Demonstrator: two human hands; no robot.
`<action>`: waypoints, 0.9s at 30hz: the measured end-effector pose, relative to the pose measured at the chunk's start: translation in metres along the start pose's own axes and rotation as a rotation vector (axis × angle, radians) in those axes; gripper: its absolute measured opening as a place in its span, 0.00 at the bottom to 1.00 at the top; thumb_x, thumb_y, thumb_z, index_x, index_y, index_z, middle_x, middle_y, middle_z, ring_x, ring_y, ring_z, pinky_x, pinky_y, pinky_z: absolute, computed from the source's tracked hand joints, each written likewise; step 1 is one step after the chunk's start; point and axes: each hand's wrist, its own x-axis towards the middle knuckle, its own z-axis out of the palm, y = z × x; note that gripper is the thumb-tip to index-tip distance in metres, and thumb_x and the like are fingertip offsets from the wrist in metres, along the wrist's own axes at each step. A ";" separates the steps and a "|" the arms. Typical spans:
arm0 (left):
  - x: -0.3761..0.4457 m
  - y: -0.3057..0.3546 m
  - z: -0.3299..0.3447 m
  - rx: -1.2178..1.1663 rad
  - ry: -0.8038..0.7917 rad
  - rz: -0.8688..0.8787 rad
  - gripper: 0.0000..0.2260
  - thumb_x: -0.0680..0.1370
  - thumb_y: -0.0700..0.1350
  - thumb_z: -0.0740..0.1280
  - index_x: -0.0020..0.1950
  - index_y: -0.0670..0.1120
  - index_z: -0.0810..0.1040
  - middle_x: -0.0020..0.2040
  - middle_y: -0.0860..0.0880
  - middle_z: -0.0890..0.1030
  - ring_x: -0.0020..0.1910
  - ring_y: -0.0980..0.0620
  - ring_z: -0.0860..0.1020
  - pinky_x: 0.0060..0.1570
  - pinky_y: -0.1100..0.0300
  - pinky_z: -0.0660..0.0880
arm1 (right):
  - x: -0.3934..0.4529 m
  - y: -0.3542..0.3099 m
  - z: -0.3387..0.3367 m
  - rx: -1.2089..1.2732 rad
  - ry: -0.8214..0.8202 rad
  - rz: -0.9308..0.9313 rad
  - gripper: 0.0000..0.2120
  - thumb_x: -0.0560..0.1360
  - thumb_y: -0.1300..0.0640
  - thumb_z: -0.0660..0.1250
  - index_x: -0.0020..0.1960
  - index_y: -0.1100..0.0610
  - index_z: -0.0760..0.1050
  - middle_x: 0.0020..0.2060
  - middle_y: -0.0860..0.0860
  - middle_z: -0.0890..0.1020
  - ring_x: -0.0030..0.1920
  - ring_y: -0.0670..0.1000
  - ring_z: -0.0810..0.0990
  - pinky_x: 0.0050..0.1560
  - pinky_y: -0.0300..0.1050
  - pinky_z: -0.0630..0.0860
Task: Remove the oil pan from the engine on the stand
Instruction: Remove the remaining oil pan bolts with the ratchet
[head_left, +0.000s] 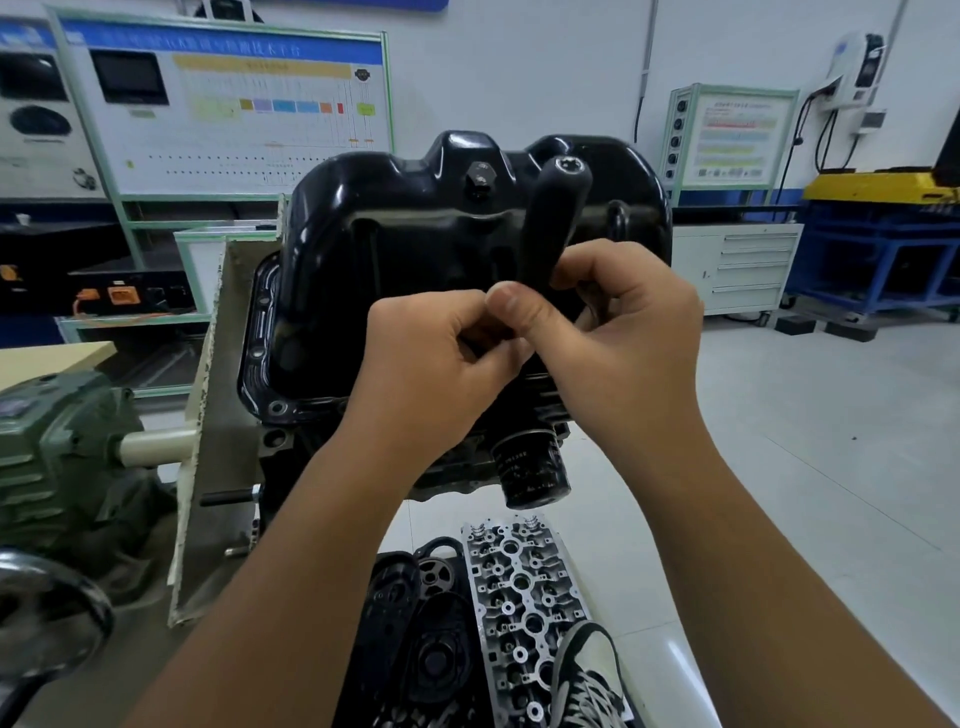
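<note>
Oil pan (415, 244): glossy black, bolted atop inverted engine (462, 467) on stand (218, 364), drain plug (480, 179) up. Right hand (623, 332) curled round black tool handle (550, 218); left hand (441, 358) pinching its lower end.

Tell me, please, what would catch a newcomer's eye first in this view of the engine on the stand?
The glossy black oil pan fills the middle of the view, facing the camera, its drain plug near the top. Right in front of it, the left hand and right hand meet around a black tool handle that sticks upward. Below, a bare cylinder head lies on the floor beside a sneaker.
</note>
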 end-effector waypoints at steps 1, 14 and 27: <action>-0.001 0.000 0.000 -0.009 -0.010 0.006 0.02 0.76 0.43 0.75 0.43 0.46 0.85 0.32 0.52 0.82 0.29 0.51 0.82 0.32 0.53 0.78 | 0.001 0.000 -0.001 0.025 -0.024 0.029 0.08 0.72 0.52 0.80 0.44 0.52 0.82 0.38 0.47 0.82 0.37 0.42 0.76 0.42 0.37 0.71; -0.001 0.006 -0.001 -0.147 0.091 -0.068 0.05 0.75 0.42 0.77 0.41 0.42 0.84 0.28 0.54 0.81 0.26 0.55 0.81 0.29 0.66 0.75 | 0.005 -0.004 -0.001 0.142 -0.108 0.101 0.12 0.69 0.54 0.83 0.49 0.55 0.85 0.43 0.51 0.85 0.41 0.42 0.81 0.45 0.34 0.75; 0.000 0.003 0.003 -0.092 0.081 -0.009 0.08 0.78 0.38 0.69 0.39 0.43 0.83 0.29 0.51 0.81 0.27 0.53 0.80 0.27 0.59 0.75 | 0.004 -0.002 0.003 0.128 -0.176 0.115 0.10 0.75 0.55 0.78 0.54 0.57 0.86 0.45 0.56 0.85 0.46 0.53 0.84 0.48 0.51 0.82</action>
